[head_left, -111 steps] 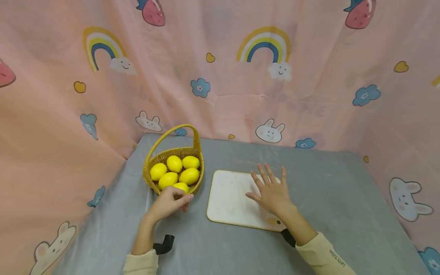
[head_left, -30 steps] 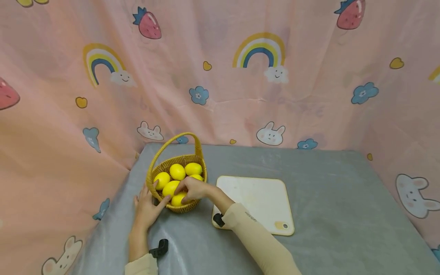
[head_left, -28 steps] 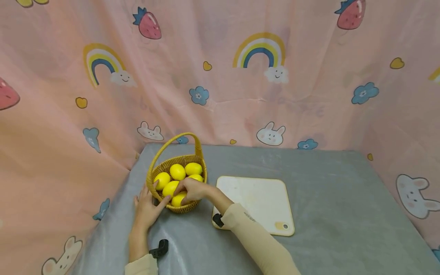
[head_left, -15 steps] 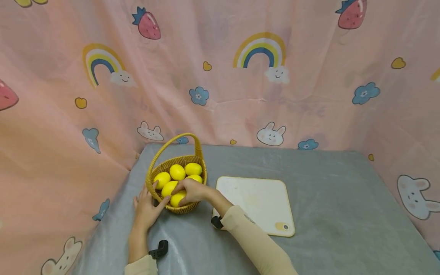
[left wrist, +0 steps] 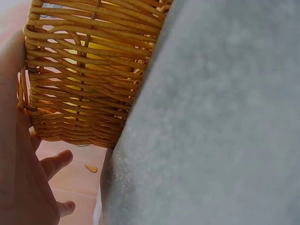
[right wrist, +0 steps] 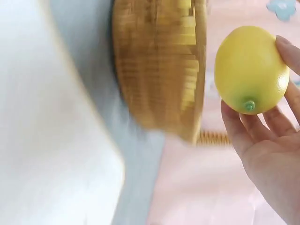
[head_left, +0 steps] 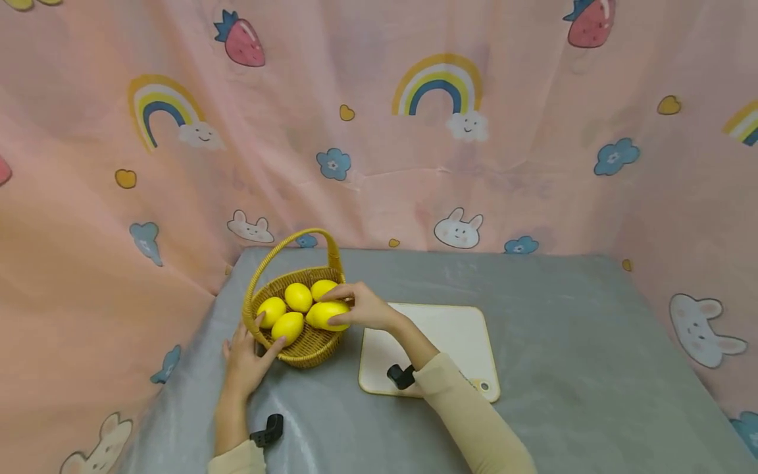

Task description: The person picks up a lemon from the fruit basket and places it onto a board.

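A lemon (right wrist: 251,68) is held in my right hand (head_left: 370,308), thumb on one side and fingers on the other. In the head view this lemon (head_left: 336,317) is over the right side of the yellow wicker basket (head_left: 308,355). Several other lemons (head_left: 288,328) lie inside the basket; the held lemon and my right hand partly hide some. My left hand (head_left: 244,362) rests against the basket's near left side, thumb and a fingertip at the rim. In the left wrist view, other fingers (left wrist: 56,164) of it stick out past the basket wall.
A white cutting board (head_left: 441,336) with a yellow edge lies right of the basket, partly under my right forearm. The basket's tall handle (head_left: 260,266) arches over its left and back. A grey cloth (head_left: 568,342) covers the table; a printed pink curtain (head_left: 385,184) hangs behind.
Earlier my right hand was reaching into the front of the basket. Now it has moved up and right with a lemon, and the basket's front shows bare weave. My left hand stays at the rim.
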The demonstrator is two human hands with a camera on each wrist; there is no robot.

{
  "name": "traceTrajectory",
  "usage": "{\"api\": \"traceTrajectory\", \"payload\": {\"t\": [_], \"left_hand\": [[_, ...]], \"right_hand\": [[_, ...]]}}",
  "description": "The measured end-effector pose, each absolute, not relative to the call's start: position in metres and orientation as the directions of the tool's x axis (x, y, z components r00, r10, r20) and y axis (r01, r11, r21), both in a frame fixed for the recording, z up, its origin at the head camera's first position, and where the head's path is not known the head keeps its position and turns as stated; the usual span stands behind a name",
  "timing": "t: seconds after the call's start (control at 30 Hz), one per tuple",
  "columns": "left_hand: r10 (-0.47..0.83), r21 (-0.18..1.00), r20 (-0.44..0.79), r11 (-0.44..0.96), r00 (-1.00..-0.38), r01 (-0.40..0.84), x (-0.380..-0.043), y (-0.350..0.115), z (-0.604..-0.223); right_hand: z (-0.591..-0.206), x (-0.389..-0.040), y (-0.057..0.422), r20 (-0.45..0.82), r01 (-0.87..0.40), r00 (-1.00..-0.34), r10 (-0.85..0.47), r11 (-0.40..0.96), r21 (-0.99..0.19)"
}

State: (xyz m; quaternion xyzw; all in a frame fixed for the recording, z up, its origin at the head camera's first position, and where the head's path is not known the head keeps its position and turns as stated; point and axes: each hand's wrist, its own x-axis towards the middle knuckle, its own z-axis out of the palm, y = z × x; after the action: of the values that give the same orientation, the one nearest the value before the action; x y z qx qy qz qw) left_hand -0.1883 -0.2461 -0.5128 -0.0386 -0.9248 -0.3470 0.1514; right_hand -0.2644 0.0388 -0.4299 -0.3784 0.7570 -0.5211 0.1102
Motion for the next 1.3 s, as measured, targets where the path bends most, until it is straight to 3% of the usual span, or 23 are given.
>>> {"api": "traceTrajectory", "payload": {"t": [0.4, 0.77, 1.0, 1.3], "left_hand": [[-0.045, 0.627, 0.309, 0.760, -0.950, 0.168, -0.179, -0.251, -0.507], [-0.046, 0.614, 0.303, 0.773, -0.952, 0.159, -0.176, -0.250, -0.503], [-0.036, 0.611, 0.281, 0.777, -0.959, 0.150, -0.174, -0.245, -0.502], [-0.015, 0.606, 0.289, 0.777, -0.957, 0.171, -0.175, -0.236, -0.502]], "right_hand": [[-0.441, -0.259, 0.147, 0.262, -0.412, -0.831, -0.490, 0.226, -0.883], [-0.471, -0.244, 0.217, 0.249, -0.323, -0.941, -0.230, 0.384, -0.865], [-0.483, -0.235, 0.241, 0.223, -0.229, -0.972, -0.071, 0.485, -0.844], [-0.488, -0.222, 0.255, 0.164, -0.121, -0.986, 0.042, 0.503, -0.856]]}}
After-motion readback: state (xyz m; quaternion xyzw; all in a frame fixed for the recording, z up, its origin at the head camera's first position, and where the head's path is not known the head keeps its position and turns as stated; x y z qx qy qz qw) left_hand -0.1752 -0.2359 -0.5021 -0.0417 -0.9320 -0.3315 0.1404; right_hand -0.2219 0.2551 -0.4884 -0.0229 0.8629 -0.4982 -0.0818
